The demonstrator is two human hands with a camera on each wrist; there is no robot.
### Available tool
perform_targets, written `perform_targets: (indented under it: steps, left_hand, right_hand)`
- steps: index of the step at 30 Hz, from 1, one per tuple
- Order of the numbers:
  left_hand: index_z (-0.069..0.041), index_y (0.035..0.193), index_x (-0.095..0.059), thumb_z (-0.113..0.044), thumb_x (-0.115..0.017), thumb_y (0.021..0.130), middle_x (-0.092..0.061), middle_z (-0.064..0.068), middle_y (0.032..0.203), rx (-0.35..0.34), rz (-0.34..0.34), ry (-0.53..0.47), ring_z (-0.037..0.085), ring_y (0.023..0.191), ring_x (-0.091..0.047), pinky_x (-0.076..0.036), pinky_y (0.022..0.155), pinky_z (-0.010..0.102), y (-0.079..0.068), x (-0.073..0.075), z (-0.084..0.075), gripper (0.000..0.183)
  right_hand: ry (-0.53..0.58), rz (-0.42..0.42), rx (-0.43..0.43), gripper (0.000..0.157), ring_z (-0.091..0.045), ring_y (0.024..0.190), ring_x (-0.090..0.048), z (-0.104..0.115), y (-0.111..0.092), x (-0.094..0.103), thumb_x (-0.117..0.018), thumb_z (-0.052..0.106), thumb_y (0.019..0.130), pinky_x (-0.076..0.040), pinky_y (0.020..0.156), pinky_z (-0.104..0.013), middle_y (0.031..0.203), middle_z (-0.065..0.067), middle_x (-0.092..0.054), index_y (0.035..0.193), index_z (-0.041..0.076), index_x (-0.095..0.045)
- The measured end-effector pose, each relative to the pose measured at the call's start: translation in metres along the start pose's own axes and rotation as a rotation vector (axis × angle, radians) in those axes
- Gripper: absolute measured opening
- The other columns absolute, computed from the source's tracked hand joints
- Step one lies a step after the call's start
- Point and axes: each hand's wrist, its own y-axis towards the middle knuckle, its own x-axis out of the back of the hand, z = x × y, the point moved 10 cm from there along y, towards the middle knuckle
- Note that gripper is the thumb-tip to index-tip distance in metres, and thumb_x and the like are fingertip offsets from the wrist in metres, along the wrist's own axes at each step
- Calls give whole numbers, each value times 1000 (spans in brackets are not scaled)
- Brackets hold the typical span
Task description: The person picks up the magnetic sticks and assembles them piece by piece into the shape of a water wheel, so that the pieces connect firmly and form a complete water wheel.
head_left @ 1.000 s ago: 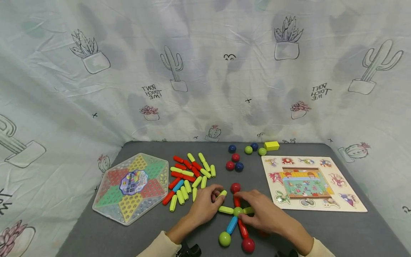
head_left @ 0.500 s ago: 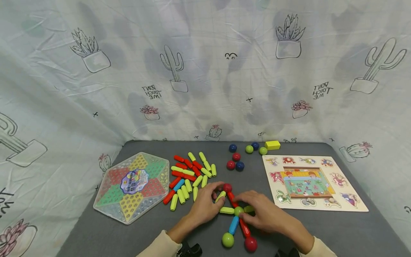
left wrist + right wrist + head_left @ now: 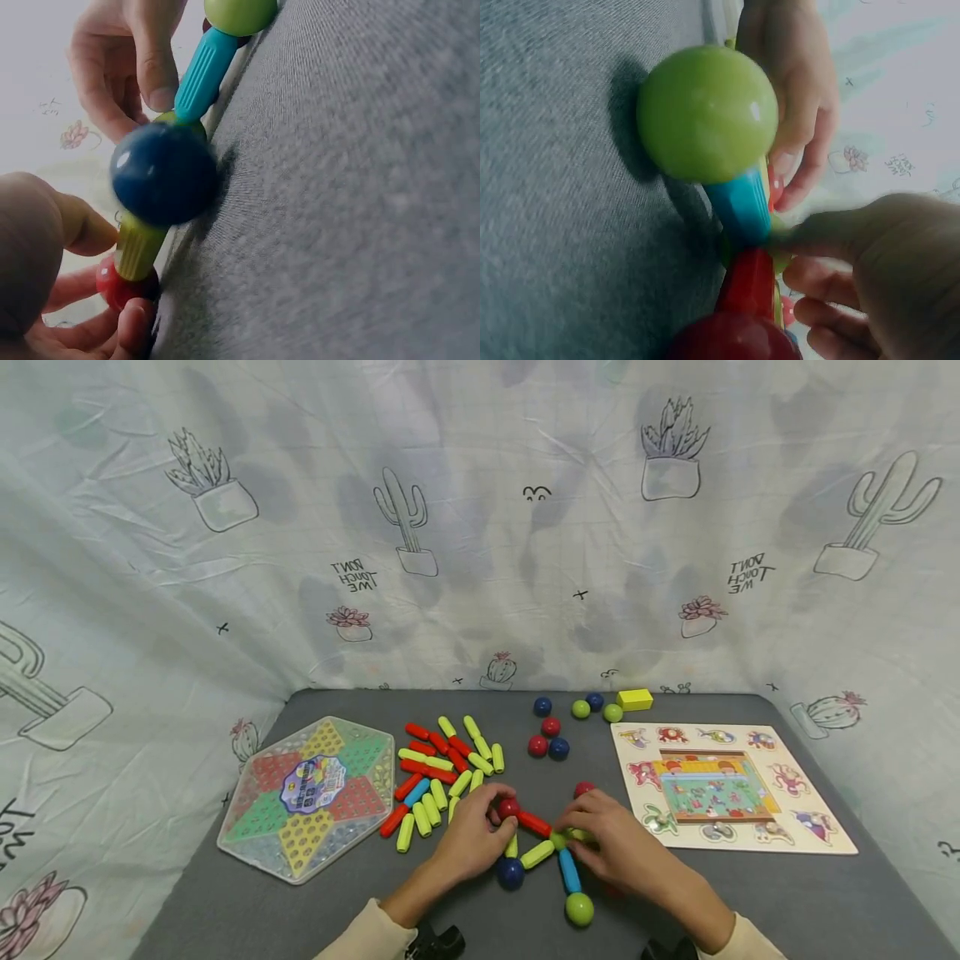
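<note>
A toy model of coloured rods and balls lies on the grey table between both hands. My left hand (image 3: 472, 839) holds the red ball (image 3: 508, 808) at the end of a red rod (image 3: 534, 824); its thumb is by a short green rod (image 3: 139, 251). That green rod runs between the red ball and a dark blue ball (image 3: 511, 873). My right hand (image 3: 622, 843) pinches the central green ball (image 3: 558, 840), partly covering the rods behind it. From this centre a blue rod (image 3: 570, 871) leads to a larger green ball (image 3: 580, 910). Another red ball (image 3: 735, 337) shows in the right wrist view.
Several loose green and red rods (image 3: 427, 768) lie left of the hands, beside a hexagonal board-game box (image 3: 311, 797). Loose balls (image 3: 551, 727) and a yellow block (image 3: 634, 700) are at the back. A wooden picture puzzle (image 3: 735, 789) lies to the right.
The model has turned counterclockwise in the head view: its upper red ball swung left into my left hand, and the blue rod swung right. The dark blue ball has come into view.
</note>
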Motion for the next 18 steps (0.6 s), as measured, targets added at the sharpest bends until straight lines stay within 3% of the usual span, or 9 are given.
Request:
perform_targets:
  steps: [5,10,15,18]
  left_hand:
    - [-6,124,-75,-10,-76,98,-68,2,98,-12,26,14,15,79,-60,-52,73,23,-5,3,1,27]
    - [-9,128,-77,-15,-76,101,-77,-1,108,-2,105,-52,8,86,-68,-59,81,25,-13,9,5,28]
    - [-3,135,-74,-13,-75,104,-79,12,125,-8,183,-249,23,105,-79,-62,92,26,-21,28,16,32]
    - [4,135,-71,-5,-73,104,-75,28,130,-64,187,-416,35,115,-78,-63,97,29,-25,49,22,33]
  right_hand:
    - [-13,7,-7,19,-5,98,-56,-1,0,-1,-91,17,91,-57,84,-33,104,12,-70,106,24,-81]
    - [-6,7,-18,18,-4,96,-57,-3,-2,0,-90,15,92,-57,82,-31,103,12,-72,106,23,-82]
    - [15,3,6,18,-6,98,-61,-1,-2,1,-89,13,92,-58,83,-33,104,12,-73,106,22,-82]
    - [35,10,11,19,-6,99,-62,-1,-2,0,-89,12,92,-59,84,-33,105,13,-73,107,22,-82]
